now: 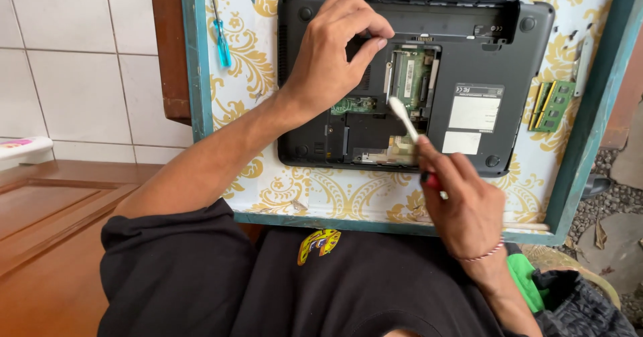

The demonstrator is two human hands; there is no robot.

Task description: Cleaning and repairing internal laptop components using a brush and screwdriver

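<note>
head view: i'm looking down at an upturned black laptop [415, 82] lying on a table [321, 196] with a gold floral top and a teal rim. its bottom cover is off, so the green memory board [410, 76] and the bay around it are bare. my left hand [331, 59] rests on the case, fingers curled with the tips pressing at the bay's upper edge — not closed round anything i can make out. my right hand [462, 206] is clenched on a white-tipped tool with a red grip [410, 129], its pale tip hovering at the lower edge of the board; touching or just above, i can't tell. a blue screwdriver [221, 45] lies on the table to the left, a loose memory stick [552, 106] to the right, well apart from the laptop. i judge the board thin, stiff and fragile — best taken by its side edges, never the chips — while the tool is light and wants only a pencil hold.
</note>
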